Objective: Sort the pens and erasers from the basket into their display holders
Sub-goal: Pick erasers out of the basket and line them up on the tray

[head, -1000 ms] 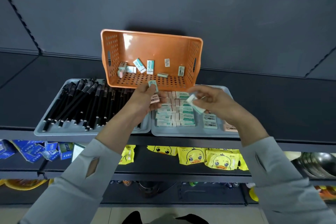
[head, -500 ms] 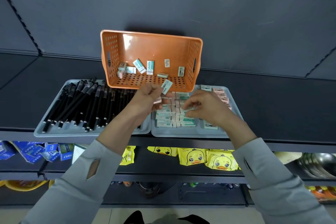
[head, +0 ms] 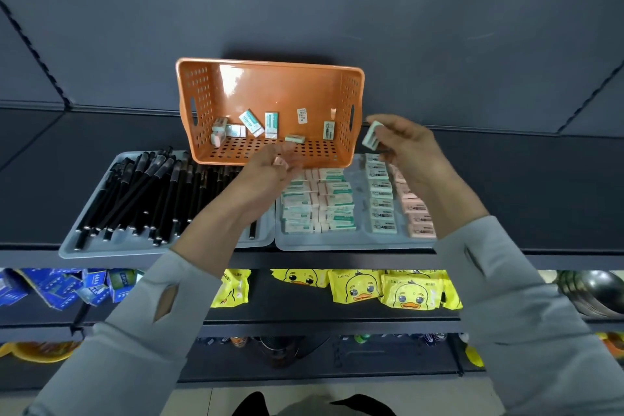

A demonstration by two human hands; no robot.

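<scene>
An orange basket [head: 270, 84] stands tipped toward me at the back of the shelf, with several loose erasers [head: 251, 122] in it. In front of it on the left, a grey tray [head: 101, 246] holds many black pens [head: 145, 192]. On the right, a second grey tray [head: 361, 241] holds rows of green and pink erasers [head: 319, 203]. My left hand [head: 270, 176] hovers at the basket's front edge, fingers curled on a pink eraser [head: 280, 161]. My right hand [head: 405, 149] is raised above the eraser tray's far right, pinching a pale green eraser [head: 372, 136].
A dark back wall rises behind the shelf. On the shelf below lie blue packets [head: 60, 287] at the left and yellow duck packets [head: 388, 289] in the middle. Dark metal pans [head: 594, 294] sit at the lower right. The floor shows at the bottom.
My right hand has lifted from the eraser rows up and to the right, now holding a pale green eraser. My left hand no longer shows the green eraser and has dropped slightly.
</scene>
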